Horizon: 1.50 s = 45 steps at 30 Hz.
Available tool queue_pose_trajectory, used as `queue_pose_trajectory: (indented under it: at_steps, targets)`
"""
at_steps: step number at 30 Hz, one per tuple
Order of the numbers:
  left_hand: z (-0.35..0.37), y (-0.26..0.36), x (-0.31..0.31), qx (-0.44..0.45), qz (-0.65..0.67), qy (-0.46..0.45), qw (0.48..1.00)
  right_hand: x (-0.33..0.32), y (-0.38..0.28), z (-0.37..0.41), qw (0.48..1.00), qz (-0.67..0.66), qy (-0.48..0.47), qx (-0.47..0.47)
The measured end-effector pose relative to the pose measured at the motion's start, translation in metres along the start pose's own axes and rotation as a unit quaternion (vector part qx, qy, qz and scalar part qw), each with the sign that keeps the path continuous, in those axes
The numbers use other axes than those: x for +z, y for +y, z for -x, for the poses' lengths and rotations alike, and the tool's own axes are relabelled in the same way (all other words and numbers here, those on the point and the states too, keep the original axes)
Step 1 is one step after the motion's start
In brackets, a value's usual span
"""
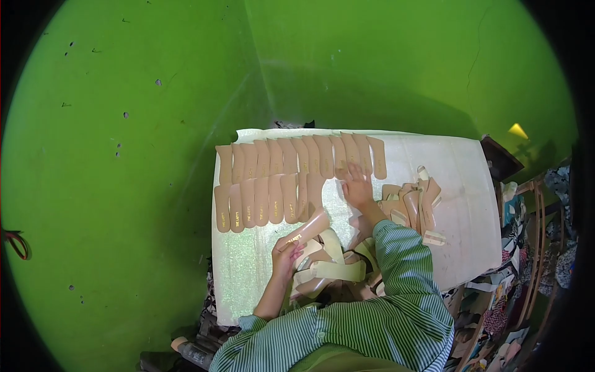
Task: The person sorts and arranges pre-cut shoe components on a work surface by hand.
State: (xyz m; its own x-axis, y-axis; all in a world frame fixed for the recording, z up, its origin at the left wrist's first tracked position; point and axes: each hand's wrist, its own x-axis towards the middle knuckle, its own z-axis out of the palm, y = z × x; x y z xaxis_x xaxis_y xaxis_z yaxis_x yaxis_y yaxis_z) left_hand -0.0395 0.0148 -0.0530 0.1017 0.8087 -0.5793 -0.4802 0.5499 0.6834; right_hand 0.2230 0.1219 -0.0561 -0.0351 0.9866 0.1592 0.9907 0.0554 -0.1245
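Note:
My left hand (284,260) pinches a glossy beige insole (312,227) with gold lettering near its end, tilted up to the right. Below it lies a loose pile of insoles (338,270), some showing pale undersides. My right hand (357,189) has its fingers spread flat at the lower edge of an upper row of insoles (268,156), touching near its right part. Under that row is a second row (261,201), shorter, overlapping and ending left of my right hand. Gold lettering shows on many of the pieces.
A white sheet covers the table (465,204). Another heap of insoles (416,201) lies right of my right forearm. Green walls (155,124) meet in a corner behind. At the right edge stands a wooden rack (536,248) crowded with scraps. A dark roll (193,352) lies at the lower left.

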Motion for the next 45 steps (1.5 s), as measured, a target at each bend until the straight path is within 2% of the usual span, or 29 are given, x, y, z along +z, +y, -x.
queue_pose_trajectory:
  at_steps: [1,3,4,6,7,9,14,16,18,19,20,22,24,25,27,28,30,34,36,45]
  targets:
    - [0.000,0.000,-0.002,-0.005,0.006,0.008,1.000,0.000,0.005,-0.001,1.000,0.000,-0.001,0.002]
    - [0.000,-0.001,-0.005,-0.007,0.013,0.005,1.000,0.000,0.020,0.000,0.984,0.004,0.024,0.178]
    - [-0.001,0.000,-0.006,-0.006,0.020,0.001,1.000,0.005,0.027,0.002,0.983,0.006,0.024,0.181]
    - [-0.003,-0.002,-0.005,-0.013,0.034,0.010,0.999,0.016,0.043,0.004,0.949,-0.005,0.016,0.316]
    - [-0.004,-0.003,-0.004,-0.019,0.049,0.025,0.998,0.016,0.048,0.005,0.948,-0.002,0.020,0.318]
    - [-0.008,-0.008,-0.006,-0.018,0.065,0.013,0.998,0.016,0.057,0.006,0.952,-0.017,-0.053,0.301]
    - [-0.006,-0.002,0.003,-0.028,0.090,0.005,0.996,0.015,0.056,0.002,0.951,-0.037,-0.044,0.302]
    - [0.000,0.005,0.013,0.002,0.038,-0.015,0.999,0.010,0.042,0.001,0.951,-0.031,-0.045,0.303]
    - [-0.001,0.010,0.023,0.010,0.032,-0.009,0.999,-0.010,0.004,0.007,0.962,-0.103,0.036,0.252]
    - [-0.003,0.011,0.028,0.033,0.012,-0.022,0.999,-0.023,-0.014,0.013,0.948,-0.242,0.013,0.205]
    - [-0.005,0.011,0.032,0.055,-0.007,-0.036,0.998,-0.029,-0.031,0.021,0.913,-0.375,-0.012,0.157]
    - [-0.010,0.014,0.041,0.072,-0.028,-0.050,0.996,0.008,-0.050,0.037,0.865,-0.486,-0.103,0.070]
    - [-0.011,0.009,0.047,0.093,-0.052,-0.074,0.992,-0.010,-0.079,0.049,0.803,-0.546,-0.229,0.068]
    - [-0.013,0.007,0.050,0.122,-0.067,-0.093,0.986,-0.016,-0.082,0.050,0.804,-0.545,-0.228,0.068]
    - [-0.014,0.006,0.050,0.149,-0.125,-0.122,0.973,-0.024,-0.086,0.053,0.861,-0.471,-0.186,0.046]
    - [-0.012,0.006,0.050,0.148,-0.127,-0.125,0.973,-0.016,-0.081,0.050,0.861,-0.472,-0.183,0.049]
    - [-0.006,0.006,0.049,0.192,-0.171,-0.099,0.961,0.007,-0.060,0.040,0.828,-0.540,-0.088,0.125]
    - [-0.006,0.008,0.031,0.180,-0.196,-0.073,0.961,0.008,-0.026,0.029,0.862,-0.468,-0.093,0.170]
    - [-0.009,0.009,0.021,0.168,-0.210,-0.069,0.961,0.007,-0.022,0.029,0.904,-0.366,-0.134,0.177]
    - [-0.001,0.005,0.006,0.166,-0.245,-0.067,0.953,0.005,-0.040,0.032,0.940,-0.241,-0.092,0.223]
